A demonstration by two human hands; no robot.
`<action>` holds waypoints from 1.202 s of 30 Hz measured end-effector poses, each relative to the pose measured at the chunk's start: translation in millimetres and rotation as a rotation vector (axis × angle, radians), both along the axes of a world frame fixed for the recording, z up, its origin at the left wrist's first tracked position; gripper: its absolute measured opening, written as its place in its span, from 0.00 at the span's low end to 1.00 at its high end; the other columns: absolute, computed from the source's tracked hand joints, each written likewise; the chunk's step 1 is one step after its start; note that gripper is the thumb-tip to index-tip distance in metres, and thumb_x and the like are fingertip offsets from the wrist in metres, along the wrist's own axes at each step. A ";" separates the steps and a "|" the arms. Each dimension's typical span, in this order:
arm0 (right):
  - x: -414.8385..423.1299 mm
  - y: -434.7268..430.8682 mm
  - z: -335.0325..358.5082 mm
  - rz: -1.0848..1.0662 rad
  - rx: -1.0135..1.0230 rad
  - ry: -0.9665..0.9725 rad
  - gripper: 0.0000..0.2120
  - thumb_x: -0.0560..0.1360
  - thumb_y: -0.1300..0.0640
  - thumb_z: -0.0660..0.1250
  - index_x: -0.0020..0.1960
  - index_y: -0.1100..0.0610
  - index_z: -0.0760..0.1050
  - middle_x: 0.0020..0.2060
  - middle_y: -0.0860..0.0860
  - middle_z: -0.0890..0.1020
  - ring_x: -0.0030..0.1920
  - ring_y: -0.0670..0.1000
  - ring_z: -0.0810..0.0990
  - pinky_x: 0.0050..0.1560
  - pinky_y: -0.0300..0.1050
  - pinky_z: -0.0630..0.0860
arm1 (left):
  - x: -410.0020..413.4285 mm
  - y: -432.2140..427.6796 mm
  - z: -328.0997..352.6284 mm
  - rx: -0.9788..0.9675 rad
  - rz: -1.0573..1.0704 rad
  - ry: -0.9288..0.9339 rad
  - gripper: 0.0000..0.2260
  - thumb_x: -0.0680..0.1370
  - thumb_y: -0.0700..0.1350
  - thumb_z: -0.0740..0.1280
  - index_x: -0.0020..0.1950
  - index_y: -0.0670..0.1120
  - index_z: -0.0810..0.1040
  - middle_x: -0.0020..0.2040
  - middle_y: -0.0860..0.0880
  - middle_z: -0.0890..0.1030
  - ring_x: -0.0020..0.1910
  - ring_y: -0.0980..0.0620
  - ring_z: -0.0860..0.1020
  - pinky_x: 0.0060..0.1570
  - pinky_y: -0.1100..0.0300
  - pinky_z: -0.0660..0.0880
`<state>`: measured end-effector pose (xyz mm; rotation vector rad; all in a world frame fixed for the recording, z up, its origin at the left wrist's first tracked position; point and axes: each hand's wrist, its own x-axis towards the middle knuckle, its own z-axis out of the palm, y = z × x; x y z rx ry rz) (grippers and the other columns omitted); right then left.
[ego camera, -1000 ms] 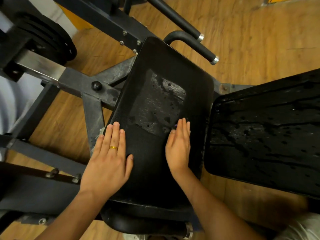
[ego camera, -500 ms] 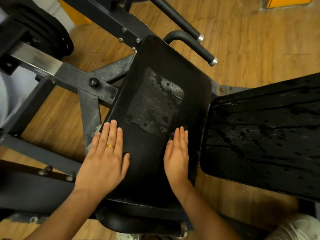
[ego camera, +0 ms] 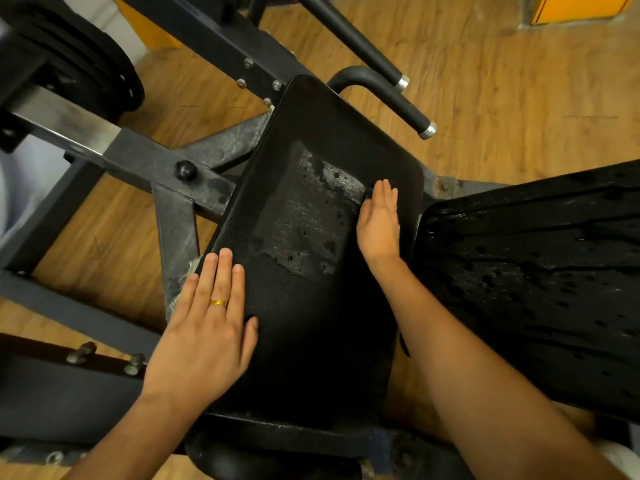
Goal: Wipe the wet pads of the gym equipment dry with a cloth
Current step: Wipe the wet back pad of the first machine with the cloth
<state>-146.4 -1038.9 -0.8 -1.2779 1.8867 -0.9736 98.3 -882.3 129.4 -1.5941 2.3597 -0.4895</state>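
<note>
A long black pad (ego camera: 322, 344) of the gym machine runs away from me in the middle of the view. A grey wet patch (ego camera: 304, 223) with dark drops covers its centre. My left hand (ego camera: 207, 334) lies flat on the pad's near left edge, fingers straight, a gold ring on one finger. Over on the pad's right side, beside the wet patch, my right hand (ego camera: 379, 226) presses flat. A small dark edge shows under its fingertips; I cannot tell whether it is a cloth. A second black pad (ego camera: 536, 271) at the right is beaded with water.
The machine's dark steel frame (ego camera: 166, 168) crosses at the left, with black weight plates (ego camera: 79, 64) at the top left. Two black handle bars (ego camera: 391, 98) with chrome ends stick out beyond the pad's far end. Wooden floor (ego camera: 502, 81) lies all around.
My right hand has slid forward along the right side of the middle pad, up beside the wet patch. My left hand has stayed in place on the pad's left edge.
</note>
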 end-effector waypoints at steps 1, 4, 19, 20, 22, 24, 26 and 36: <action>4.9 14.1 -1.8 0.011 -0.011 -0.017 0.25 0.87 0.55 0.50 0.82 0.60 0.53 0.82 0.52 0.52 0.82 0.50 0.44 0.81 0.46 0.46 | 0.0 -0.1 0.0 0.001 0.001 0.000 0.33 0.81 0.54 0.53 0.78 0.32 0.57 0.80 0.32 0.54 0.81 0.35 0.53 0.77 0.38 0.57; 27.6 73.3 -6.3 0.006 -0.059 -0.042 0.24 0.86 0.57 0.53 0.81 0.60 0.55 0.82 0.51 0.54 0.81 0.47 0.45 0.80 0.42 0.45 | -0.2 -0.3 0.0 0.010 0.007 -0.013 0.33 0.82 0.54 0.53 0.79 0.32 0.57 0.80 0.32 0.53 0.81 0.36 0.52 0.77 0.39 0.56; -30.3 -39.0 -3.7 0.129 -0.017 0.077 0.24 0.87 0.56 0.51 0.81 0.62 0.55 0.82 0.55 0.54 0.82 0.55 0.46 0.81 0.49 0.49 | 0.4 -0.6 0.5 0.004 0.000 -0.004 0.32 0.82 0.54 0.53 0.79 0.33 0.57 0.80 0.32 0.53 0.80 0.35 0.53 0.77 0.38 0.57; -34.1 -42.9 -3.9 0.154 -0.012 0.089 0.24 0.87 0.56 0.51 0.81 0.61 0.54 0.82 0.55 0.54 0.82 0.55 0.46 0.80 0.47 0.48 | 0.2 -1.0 0.7 0.002 0.000 -0.003 0.32 0.82 0.54 0.53 0.79 0.33 0.58 0.80 0.32 0.54 0.80 0.35 0.53 0.77 0.39 0.57; -31.5 -33.9 -4.0 0.151 -0.011 0.075 0.25 0.87 0.55 0.51 0.82 0.61 0.54 0.82 0.54 0.53 0.82 0.54 0.46 0.80 0.47 0.48 | -0.5 -0.8 0.5 -0.003 0.001 -0.004 0.32 0.82 0.54 0.53 0.78 0.32 0.58 0.80 0.32 0.54 0.80 0.35 0.53 0.77 0.39 0.56; -18.1 -11.1 -5.7 0.122 -0.030 0.045 0.25 0.87 0.55 0.51 0.82 0.60 0.54 0.82 0.53 0.53 0.82 0.52 0.46 0.81 0.48 0.48 | -0.2 -0.4 -0.1 -0.001 0.000 -0.005 0.32 0.82 0.54 0.53 0.79 0.33 0.58 0.80 0.32 0.54 0.80 0.35 0.53 0.77 0.39 0.56; 0.5 22.1 -8.0 0.099 -0.076 0.030 0.24 0.86 0.56 0.53 0.81 0.60 0.56 0.81 0.53 0.55 0.81 0.51 0.48 0.81 0.47 0.49 | 0.2 -0.6 -0.5 0.005 0.001 -0.003 0.32 0.82 0.54 0.52 0.79 0.33 0.58 0.80 0.31 0.54 0.80 0.35 0.53 0.77 0.39 0.56; 74.7 184.0 -18.4 0.014 -0.171 -0.037 0.23 0.84 0.55 0.54 0.78 0.58 0.61 0.79 0.45 0.59 0.80 0.43 0.52 0.79 0.45 0.58 | 0.1 -0.6 -1.6 0.001 0.000 0.001 0.33 0.81 0.54 0.52 0.79 0.32 0.57 0.80 0.31 0.53 0.80 0.34 0.52 0.77 0.38 0.56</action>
